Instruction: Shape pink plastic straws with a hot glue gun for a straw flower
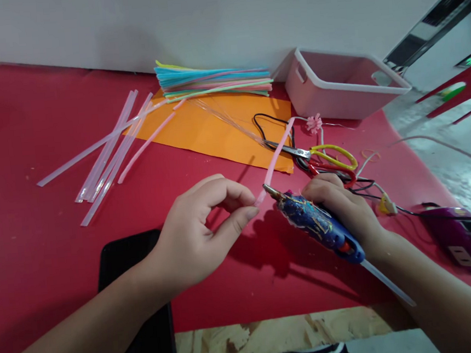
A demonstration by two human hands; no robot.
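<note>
Between the thumb and forefinger of my left hand (207,228) is the lower end of a pink pipe cleaner (277,153), which slants up and away to the right. My right hand (347,205) is wrapped round a blue hot glue gun (317,221), its body smeared with dried glue. The metal nozzle points left and meets the pipe cleaner, or nearly so, just above my left fingertips. A clear glue stick (387,283) juts from the gun's rear. Behind my right hand lie scissors (333,157) with one yellow and one red handle.
Several clear glue sticks (109,149) lie at left, beside a pink pipe cleaner piece (146,147). Coloured pipe cleaners (211,82) are stacked on orange paper (216,140). A pink bin (327,94) stands behind. Cables run right to a purple power strip (450,234). A black phone (131,254) lies near my left forearm.
</note>
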